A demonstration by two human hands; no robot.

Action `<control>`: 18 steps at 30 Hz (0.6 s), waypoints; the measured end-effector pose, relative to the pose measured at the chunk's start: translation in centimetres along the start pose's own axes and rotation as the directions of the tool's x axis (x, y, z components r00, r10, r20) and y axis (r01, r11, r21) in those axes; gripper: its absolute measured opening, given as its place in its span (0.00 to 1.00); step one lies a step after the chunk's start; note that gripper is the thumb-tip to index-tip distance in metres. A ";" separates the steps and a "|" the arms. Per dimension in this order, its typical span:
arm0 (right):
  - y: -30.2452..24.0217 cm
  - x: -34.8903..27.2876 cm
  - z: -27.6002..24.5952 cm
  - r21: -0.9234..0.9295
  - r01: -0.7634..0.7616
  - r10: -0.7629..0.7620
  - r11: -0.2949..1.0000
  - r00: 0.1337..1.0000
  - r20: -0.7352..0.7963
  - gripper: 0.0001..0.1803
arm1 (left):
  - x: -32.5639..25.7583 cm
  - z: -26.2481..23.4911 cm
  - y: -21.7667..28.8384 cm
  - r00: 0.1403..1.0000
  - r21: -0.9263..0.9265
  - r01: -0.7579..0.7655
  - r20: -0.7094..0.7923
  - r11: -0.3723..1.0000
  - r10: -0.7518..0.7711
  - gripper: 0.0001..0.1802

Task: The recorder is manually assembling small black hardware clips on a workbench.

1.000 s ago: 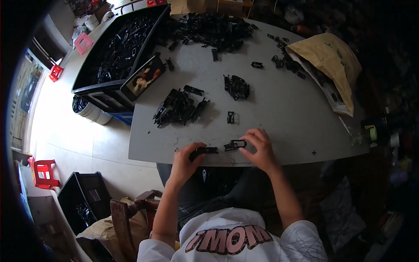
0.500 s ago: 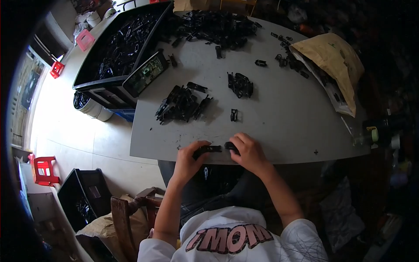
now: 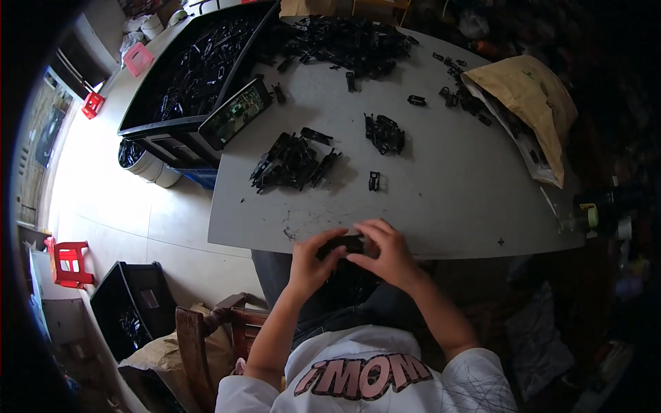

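Note:
At the table's near edge, my left hand (image 3: 313,265) is closed around a long black plastic part (image 3: 350,243). My right hand (image 3: 389,258) pinches its other end, thumb and fingers on either side. The right fingers hide the smaller black piece seen in them earlier, so I cannot tell whether the two are joined. Just beyond my hands lies a single small black clip-like piece (image 3: 374,181). A loose pile of long black parts (image 3: 286,164) sits to the left, and a smaller pile (image 3: 384,134) lies farther up the middle.
A large black crate (image 3: 193,76) full of black parts stands at the left, with a phone (image 3: 237,113) leaning against it. Another heap of parts (image 3: 344,45) covers the far side of the table (image 3: 454,199). An open paper sack (image 3: 527,96) lies at the right.
My two hands have come together, bringing the long black part and the smaller piece from apart into contact or overlap. The piles on the table stay put.

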State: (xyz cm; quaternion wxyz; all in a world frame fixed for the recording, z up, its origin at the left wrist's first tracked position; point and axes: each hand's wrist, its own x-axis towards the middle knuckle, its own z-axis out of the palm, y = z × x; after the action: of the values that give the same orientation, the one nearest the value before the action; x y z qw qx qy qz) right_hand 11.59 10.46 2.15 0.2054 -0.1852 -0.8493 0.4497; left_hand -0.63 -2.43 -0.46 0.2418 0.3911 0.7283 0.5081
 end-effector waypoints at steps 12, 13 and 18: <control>2.4 2.3 -2.0 -0.329 -0.147 0.127 0.933 0.989 -0.082 0.18 | -1.8 0.5 -0.7 0.951 0.106 -0.279 0.168 0.954 0.260 0.13; 3.2 4.1 -1.7 -0.393 -0.123 0.033 0.911 0.973 -0.229 0.18 | -1.0 0.5 -0.4 0.949 0.108 -0.286 0.171 0.952 0.265 0.13; 7.1 8.3 -0.4 -0.488 -0.203 0.082 0.849 0.962 -0.259 0.16 | 4.6 0.4 0.5 0.942 0.329 -0.286 -0.076 0.900 0.327 0.11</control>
State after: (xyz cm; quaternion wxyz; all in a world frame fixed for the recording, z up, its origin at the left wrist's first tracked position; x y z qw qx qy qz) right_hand 5.67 18.64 -2.12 0.2112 -0.3463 -0.8922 0.1988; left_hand -2.83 1.66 0.11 0.0459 0.5007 0.7430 0.4418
